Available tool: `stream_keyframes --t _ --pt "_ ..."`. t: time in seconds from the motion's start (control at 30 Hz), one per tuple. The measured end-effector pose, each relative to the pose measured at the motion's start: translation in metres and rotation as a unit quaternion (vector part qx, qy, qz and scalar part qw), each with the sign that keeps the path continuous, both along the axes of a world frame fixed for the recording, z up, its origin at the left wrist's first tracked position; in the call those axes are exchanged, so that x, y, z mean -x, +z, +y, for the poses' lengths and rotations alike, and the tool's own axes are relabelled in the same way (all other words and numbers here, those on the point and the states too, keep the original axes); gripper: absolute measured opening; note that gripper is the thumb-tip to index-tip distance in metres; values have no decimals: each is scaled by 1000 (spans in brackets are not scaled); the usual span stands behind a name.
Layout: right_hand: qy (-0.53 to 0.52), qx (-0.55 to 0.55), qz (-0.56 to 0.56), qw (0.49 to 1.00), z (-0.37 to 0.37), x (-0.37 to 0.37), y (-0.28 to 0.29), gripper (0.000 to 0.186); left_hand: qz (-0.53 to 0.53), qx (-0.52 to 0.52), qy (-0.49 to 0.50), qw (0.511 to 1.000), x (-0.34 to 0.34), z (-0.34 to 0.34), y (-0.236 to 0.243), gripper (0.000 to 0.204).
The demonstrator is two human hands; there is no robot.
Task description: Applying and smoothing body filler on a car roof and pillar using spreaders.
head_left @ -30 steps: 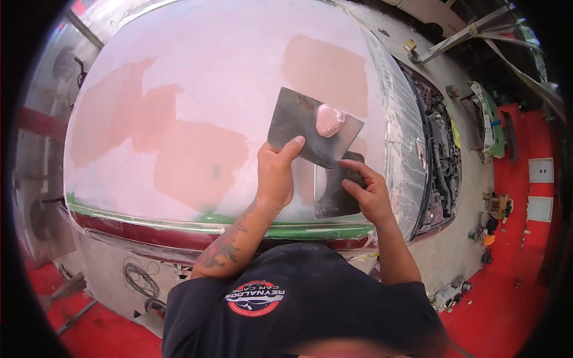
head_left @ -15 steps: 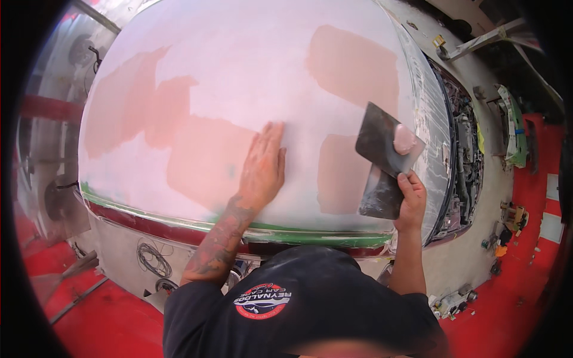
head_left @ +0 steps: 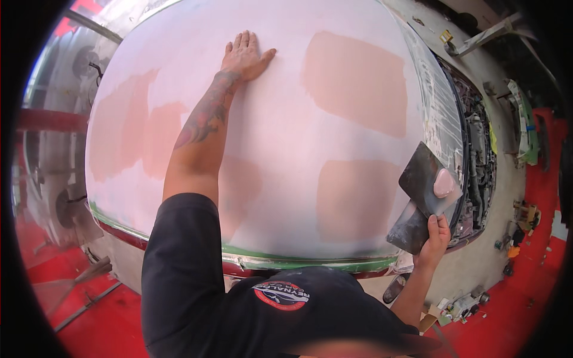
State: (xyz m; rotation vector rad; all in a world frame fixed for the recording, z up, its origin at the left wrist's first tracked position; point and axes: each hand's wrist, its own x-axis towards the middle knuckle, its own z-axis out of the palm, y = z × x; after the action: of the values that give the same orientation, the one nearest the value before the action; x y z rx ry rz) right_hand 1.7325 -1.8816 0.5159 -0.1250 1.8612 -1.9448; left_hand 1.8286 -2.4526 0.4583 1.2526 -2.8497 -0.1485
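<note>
A broad, pale primed car roof (head_left: 277, 128) lies in front of me, with several pinkish-tan filler patches (head_left: 358, 83) on it. My left hand (head_left: 243, 58) rests flat on its far part, fingers stretched out and thumb apart, holding nothing. Low on the right, my right hand (head_left: 434, 241) pinches two dark, flat filler spreaders (head_left: 419, 173) by their edges, fanned apart. A dollop of pink body filler (head_left: 443, 183) sits on the upper spreader. Beneath the spreaders are the roof's right edge and the masked windshield.
Green masking tape (head_left: 298, 262) runs along the roof's near edge. To the right is an exposed engine bay (head_left: 476, 167). Beyond it, a green panel (head_left: 525, 125) stands by the red floor (head_left: 540, 197). A grey post (head_left: 95, 25) rises at the far left.
My left hand has slid away from me across the roof, slightly leftward, and its arm is now extended. My right hand has shifted right and nearer, still carrying the spreaders and filler.
</note>
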Motion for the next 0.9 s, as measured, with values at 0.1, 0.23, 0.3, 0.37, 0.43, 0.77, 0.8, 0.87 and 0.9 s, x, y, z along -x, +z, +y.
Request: stream_keyframes --t 0.1,0.23,0.3,0.37,0.43,0.77,0.8,0.87,0.9 --pt "4 19 9 1000 10 2 -2 14 -2 5 -10 1000 -9 3 -6 90" --pt "-14 23 0 1000 17 4 -5 13 -10 26 -35 999 -46 33 -7 88" --pt "-5 32 1 999 17 6 -7 13 -7 21 -43 999 -66 52 -4 87" --pt "9 50 0 999 16 9 -9 14 -4 20 -46 999 -84 72 0 86" --pt "15 53 -3 998 14 11 -9 15 -2 18 -47 999 -99 92 4 85" --pt "34 78 7 996 6 6 0 16 17 15 -60 998 -165 171 9 82" --pt "26 69 10 997 7 5 1 14 16 12 -61 998 -172 179 9 82" --pt "20 74 9 997 11 5 2 12 15 5 -66 998 -186 193 10 82" --pt "12 63 10 998 14 6 2 12 14 2 -69 997 -192 200 12 83"
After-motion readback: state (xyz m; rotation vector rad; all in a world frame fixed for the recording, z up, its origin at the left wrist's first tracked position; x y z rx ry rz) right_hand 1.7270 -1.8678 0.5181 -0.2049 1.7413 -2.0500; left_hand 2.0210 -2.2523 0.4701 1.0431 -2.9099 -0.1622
